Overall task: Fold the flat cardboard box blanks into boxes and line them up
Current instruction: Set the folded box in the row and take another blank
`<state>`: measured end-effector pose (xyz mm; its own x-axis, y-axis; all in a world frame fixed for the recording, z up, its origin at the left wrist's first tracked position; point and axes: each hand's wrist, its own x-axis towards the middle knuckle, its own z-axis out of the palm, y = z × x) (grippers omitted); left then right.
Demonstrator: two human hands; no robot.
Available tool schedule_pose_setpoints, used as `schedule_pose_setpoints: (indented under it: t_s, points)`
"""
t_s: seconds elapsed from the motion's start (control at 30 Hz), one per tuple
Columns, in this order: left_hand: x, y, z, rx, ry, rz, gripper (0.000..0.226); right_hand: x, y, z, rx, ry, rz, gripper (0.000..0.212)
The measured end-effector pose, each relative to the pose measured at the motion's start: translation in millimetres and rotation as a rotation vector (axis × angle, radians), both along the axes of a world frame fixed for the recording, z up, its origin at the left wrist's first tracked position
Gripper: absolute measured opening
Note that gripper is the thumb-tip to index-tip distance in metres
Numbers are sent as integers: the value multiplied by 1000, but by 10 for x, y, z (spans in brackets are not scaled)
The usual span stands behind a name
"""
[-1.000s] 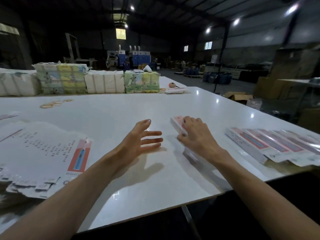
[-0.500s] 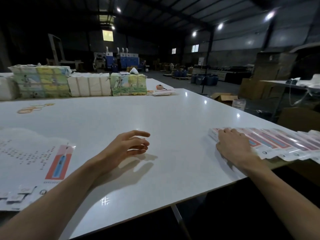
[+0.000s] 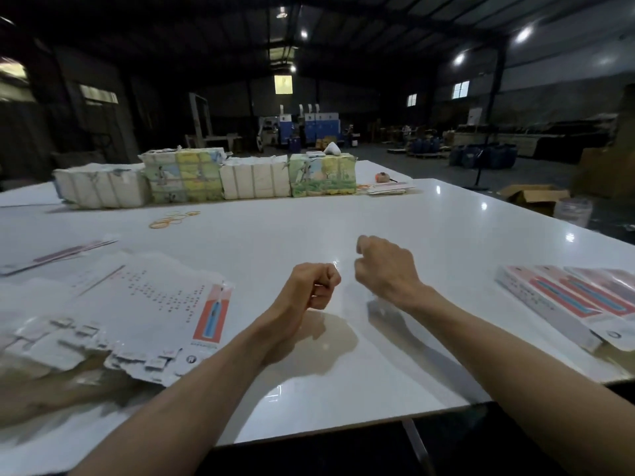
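— What are you counting at the back?
— I am counting two white bundles [image 3: 254, 180] and two coloured bundles [image 3: 323, 178], four together.
— And nearer?
— At least three folded boxes [image 3: 563, 304] are showing at right, and one pile of blanks [image 3: 137, 304] is lying at left.

Both bare forearms reach in, the left from 7 o'clock, the right from 4 o'clock. Your left hand [image 3: 311, 286] is balled in a fist, holding nothing. Your right hand [image 3: 385, 266] sits just beside it at 2 o'clock, back up, fingers curled under, palm hidden.
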<state>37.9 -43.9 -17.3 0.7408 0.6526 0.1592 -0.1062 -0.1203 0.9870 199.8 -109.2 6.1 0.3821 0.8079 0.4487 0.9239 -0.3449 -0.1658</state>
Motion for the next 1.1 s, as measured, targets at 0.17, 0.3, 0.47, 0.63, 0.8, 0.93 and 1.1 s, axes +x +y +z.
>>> schedule_pose_setpoints:
  t_s: [0.17, 0.3, 0.47, 0.63, 0.8, 0.93, 1.1]
  points:
    - [-33, 85, -77, 199, 70, 127, 34, 21, 210, -323, 80, 96, -10, 16]
    - [-31, 74, -16, 373, 170, 176, 33, 134, 230, -379, 145, 93, -26, 12]
    - [-253, 297, 381, 730, 859, 297, 23, 163, 206, -393, 136, 161, 2, 14]
    - [-832, 458, 589, 833, 1492, 452, 83, 156, 223, -400, 160, 201, 30, 17]
    - [-1180, 479, 565, 822, 1666, 622, 81, 167, 224, -412, 180, 229, 45, 15]
    - [-1293, 549, 641, 737, 1602, 601, 77, 179, 225, -433, 208, 261, 56, 14]
    - [-1312, 648, 774, 532, 1481, 529, 85, 179, 225, -440, 216, 284, 69, 16]
